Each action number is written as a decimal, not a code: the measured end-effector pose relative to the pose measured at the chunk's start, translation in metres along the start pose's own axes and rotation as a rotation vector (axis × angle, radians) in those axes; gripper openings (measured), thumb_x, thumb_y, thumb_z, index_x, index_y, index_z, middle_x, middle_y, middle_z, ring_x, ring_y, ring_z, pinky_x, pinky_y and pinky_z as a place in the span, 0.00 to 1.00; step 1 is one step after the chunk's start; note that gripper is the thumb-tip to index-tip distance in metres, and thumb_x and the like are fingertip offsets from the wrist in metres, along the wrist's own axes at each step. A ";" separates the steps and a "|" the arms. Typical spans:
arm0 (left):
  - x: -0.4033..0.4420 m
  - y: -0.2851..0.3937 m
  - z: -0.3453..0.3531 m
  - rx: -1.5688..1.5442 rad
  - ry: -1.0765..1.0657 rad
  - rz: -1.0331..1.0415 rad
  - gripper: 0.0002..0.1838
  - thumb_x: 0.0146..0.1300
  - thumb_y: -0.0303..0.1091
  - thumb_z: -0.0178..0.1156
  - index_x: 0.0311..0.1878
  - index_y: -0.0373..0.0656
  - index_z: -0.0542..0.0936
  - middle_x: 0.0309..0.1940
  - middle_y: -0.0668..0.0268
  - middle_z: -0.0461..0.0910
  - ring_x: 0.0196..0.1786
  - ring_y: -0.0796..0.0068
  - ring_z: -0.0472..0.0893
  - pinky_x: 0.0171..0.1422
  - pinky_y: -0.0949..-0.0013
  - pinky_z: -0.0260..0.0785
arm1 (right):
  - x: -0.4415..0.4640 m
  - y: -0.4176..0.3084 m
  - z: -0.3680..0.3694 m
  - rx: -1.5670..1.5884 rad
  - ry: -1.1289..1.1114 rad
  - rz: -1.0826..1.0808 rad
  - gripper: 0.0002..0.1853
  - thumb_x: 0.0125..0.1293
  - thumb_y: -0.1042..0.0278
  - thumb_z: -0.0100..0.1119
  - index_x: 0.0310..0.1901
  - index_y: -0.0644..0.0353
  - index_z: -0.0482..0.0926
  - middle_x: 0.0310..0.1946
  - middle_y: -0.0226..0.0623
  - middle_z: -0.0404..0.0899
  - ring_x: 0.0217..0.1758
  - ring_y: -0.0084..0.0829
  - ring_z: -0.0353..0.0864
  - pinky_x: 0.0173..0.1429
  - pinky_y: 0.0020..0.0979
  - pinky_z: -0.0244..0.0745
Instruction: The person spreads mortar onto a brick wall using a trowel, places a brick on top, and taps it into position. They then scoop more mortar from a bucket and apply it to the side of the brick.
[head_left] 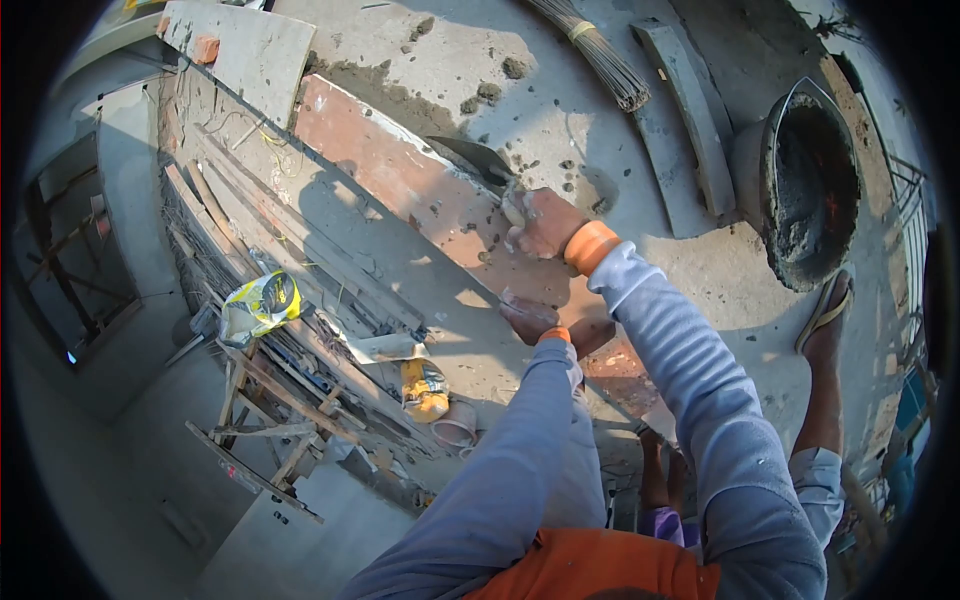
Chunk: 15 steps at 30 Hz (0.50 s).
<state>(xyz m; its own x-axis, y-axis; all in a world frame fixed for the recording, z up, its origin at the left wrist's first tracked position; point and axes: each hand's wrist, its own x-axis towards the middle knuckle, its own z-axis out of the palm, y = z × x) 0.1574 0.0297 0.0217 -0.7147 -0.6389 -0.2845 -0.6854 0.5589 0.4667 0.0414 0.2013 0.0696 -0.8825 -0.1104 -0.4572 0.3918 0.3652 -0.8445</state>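
My right hand (548, 222) is closed around the handle of a trowel (470, 158). The trowel's dark blade reaches out to the left, over the far edge of a long reddish board (400, 172) smeared with mortar. My left hand (530, 318) is at the near edge of that board, its fingers curled against the edge and partly hidden. Wet mortar (385, 98) lies spread along the board's far side, with loose lumps (488, 92) around it.
A mortar bucket (800, 190) stands at the right, near another person's sandalled foot (827, 312). Bundled sticks (600, 55) and curved planks (690, 120) lie at the back. At lower left are scrap timbers (300, 350), a yellow-and-white bag (262, 305) and a yellow container (425, 390).
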 end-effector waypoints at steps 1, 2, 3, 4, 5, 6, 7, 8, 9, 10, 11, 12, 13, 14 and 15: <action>0.000 0.001 0.000 0.001 -0.003 0.003 0.21 0.73 0.47 0.39 0.50 0.38 0.72 0.47 0.47 0.76 0.50 0.48 0.77 0.56 0.54 0.67 | -0.001 0.009 -0.004 0.005 0.006 0.001 0.20 0.51 0.61 0.60 0.42 0.67 0.74 0.30 0.56 0.79 0.37 0.53 0.80 0.43 0.45 0.74; -0.001 0.001 0.000 0.006 -0.005 0.007 0.21 0.73 0.47 0.39 0.50 0.39 0.72 0.47 0.48 0.76 0.50 0.47 0.77 0.56 0.54 0.67 | -0.003 0.018 -0.006 0.080 0.044 -0.049 0.20 0.51 0.61 0.60 0.41 0.68 0.75 0.28 0.57 0.78 0.35 0.54 0.79 0.41 0.44 0.74; -0.001 0.002 0.000 0.009 -0.005 0.012 0.21 0.73 0.47 0.38 0.50 0.39 0.72 0.47 0.48 0.76 0.50 0.47 0.77 0.56 0.54 0.67 | -0.007 0.026 -0.008 0.154 0.082 -0.102 0.20 0.50 0.62 0.60 0.41 0.69 0.75 0.27 0.58 0.77 0.32 0.55 0.78 0.39 0.43 0.74; -0.002 0.002 0.001 0.014 -0.004 0.019 0.21 0.73 0.47 0.38 0.50 0.39 0.72 0.47 0.48 0.76 0.50 0.47 0.77 0.56 0.54 0.67 | -0.013 0.036 -0.010 0.180 0.130 -0.185 0.20 0.51 0.66 0.59 0.45 0.70 0.75 0.24 0.51 0.78 0.24 0.44 0.79 0.33 0.37 0.74; -0.004 0.000 0.000 0.056 0.049 0.090 0.21 0.73 0.47 0.39 0.50 0.39 0.72 0.48 0.48 0.76 0.51 0.48 0.77 0.56 0.55 0.67 | -0.024 0.035 -0.019 0.191 0.134 -0.183 0.20 0.51 0.66 0.59 0.45 0.70 0.75 0.24 0.51 0.78 0.24 0.44 0.79 0.33 0.37 0.74; -0.005 0.001 0.000 0.095 0.101 0.164 0.21 0.74 0.47 0.39 0.51 0.39 0.73 0.48 0.49 0.77 0.51 0.49 0.77 0.56 0.56 0.67 | -0.037 0.035 -0.032 0.379 -0.063 -0.068 0.20 0.52 0.67 0.59 0.46 0.68 0.76 0.24 0.47 0.79 0.24 0.38 0.79 0.32 0.35 0.74; -0.005 0.003 0.001 0.098 0.101 0.173 0.21 0.74 0.47 0.39 0.51 0.39 0.73 0.48 0.49 0.77 0.51 0.49 0.77 0.56 0.56 0.67 | -0.051 0.034 -0.044 0.562 -0.262 0.044 0.20 0.52 0.68 0.59 0.47 0.67 0.77 0.25 0.42 0.80 0.24 0.32 0.79 0.32 0.34 0.74; -0.004 0.004 0.000 0.104 0.099 0.132 0.22 0.74 0.47 0.39 0.50 0.39 0.73 0.49 0.49 0.76 0.52 0.49 0.76 0.56 0.56 0.67 | -0.069 0.037 -0.046 0.680 -0.235 0.048 0.19 0.52 0.70 0.59 0.46 0.68 0.76 0.24 0.38 0.78 0.21 0.27 0.77 0.30 0.31 0.72; -0.005 0.005 0.001 0.107 0.095 0.090 0.22 0.74 0.47 0.39 0.50 0.38 0.73 0.49 0.49 0.76 0.53 0.49 0.76 0.56 0.57 0.67 | -0.089 0.041 -0.047 0.794 -0.205 0.053 0.18 0.52 0.73 0.59 0.46 0.69 0.76 0.23 0.34 0.77 0.19 0.22 0.74 0.28 0.29 0.70; 0.002 -0.009 0.006 0.113 0.092 0.094 0.22 0.74 0.47 0.39 0.50 0.38 0.73 0.49 0.49 0.76 0.53 0.49 0.76 0.56 0.57 0.67 | -0.111 0.042 -0.050 0.844 -0.136 0.085 0.18 0.51 0.74 0.59 0.46 0.70 0.75 0.23 0.37 0.77 0.21 0.26 0.76 0.29 0.30 0.72; 0.015 -0.033 0.012 -0.007 0.107 0.201 0.22 0.74 0.47 0.39 0.53 0.38 0.72 0.52 0.49 0.75 0.55 0.50 0.75 0.58 0.58 0.67 | -0.132 0.043 -0.049 0.895 -0.071 0.121 0.19 0.51 0.75 0.59 0.46 0.71 0.75 0.24 0.40 0.77 0.24 0.30 0.78 0.30 0.32 0.73; 0.015 -0.035 0.014 -0.132 0.120 0.305 0.22 0.73 0.46 0.39 0.55 0.38 0.72 0.54 0.50 0.74 0.57 0.52 0.74 0.60 0.60 0.66 | -0.150 0.046 -0.043 0.900 -0.068 0.128 0.19 0.51 0.75 0.59 0.46 0.71 0.75 0.24 0.40 0.77 0.24 0.30 0.78 0.30 0.32 0.73; 0.015 -0.037 0.014 -0.126 0.115 0.304 0.22 0.73 0.46 0.39 0.55 0.38 0.72 0.54 0.50 0.74 0.57 0.52 0.74 0.60 0.60 0.66 | -0.166 0.049 -0.036 0.636 0.248 0.017 0.20 0.51 0.75 0.59 0.47 0.71 0.74 0.27 0.45 0.77 0.27 0.35 0.80 0.33 0.34 0.74; 0.009 -0.018 0.006 -0.008 0.055 0.146 0.23 0.73 0.45 0.38 0.58 0.38 0.70 0.57 0.52 0.73 0.60 0.55 0.73 0.63 0.62 0.64 | -0.179 0.050 -0.029 0.357 0.551 -0.090 0.21 0.51 0.75 0.60 0.49 0.71 0.73 0.30 0.49 0.78 0.30 0.41 0.81 0.35 0.37 0.75; 0.004 -0.006 0.003 0.108 -0.007 -0.009 0.24 0.73 0.45 0.37 0.62 0.39 0.69 0.60 0.54 0.71 0.62 0.58 0.71 0.66 0.65 0.62 | -0.186 0.049 -0.020 0.357 0.555 -0.083 0.21 0.51 0.75 0.60 0.49 0.71 0.73 0.30 0.49 0.78 0.30 0.41 0.81 0.35 0.37 0.75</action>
<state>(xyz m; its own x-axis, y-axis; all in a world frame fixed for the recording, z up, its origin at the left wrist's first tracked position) 0.1586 0.0255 0.0154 -0.7089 -0.6411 -0.2942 -0.7029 0.6070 0.3709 0.2200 0.2580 0.1189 -0.8789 0.4028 -0.2555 0.2944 0.0366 -0.9550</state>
